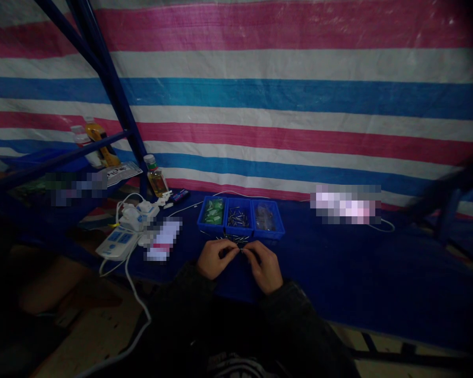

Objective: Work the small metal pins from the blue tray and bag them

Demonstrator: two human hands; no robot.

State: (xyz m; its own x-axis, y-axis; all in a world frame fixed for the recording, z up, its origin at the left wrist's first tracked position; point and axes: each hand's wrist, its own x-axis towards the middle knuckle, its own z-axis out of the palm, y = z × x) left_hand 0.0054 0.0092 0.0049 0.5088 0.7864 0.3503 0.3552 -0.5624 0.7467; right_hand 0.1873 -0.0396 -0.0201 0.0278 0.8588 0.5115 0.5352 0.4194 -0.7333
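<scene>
Both hands meet fingertip to fingertip over the front of the blue table [319, 278]. My left hand [216, 257] pinches with thumb and forefinger, and my right hand [265, 265] does likewise from the other side. A tiny dark piece shows between the fingertips, too small to name. Just behind the fingers lies a small pile of thin dark metal pins [230, 238]. Beyond it stand three joined blue bins: the left bin [200, 219] holds green packets [213, 211], the middle bin [238, 231] loose pins [237, 217], the right bin [279, 231] clear small pieces [265, 218].
To the left lie a white power strip [116, 244] with plugs and cables, and a blurred-out phone-like object [164, 239]. A bottle [156, 178] stands behind them by a blue metal post [118, 100]. Striped sheeting [279, 94] hangs behind. Part of another person [51, 278] shows at left.
</scene>
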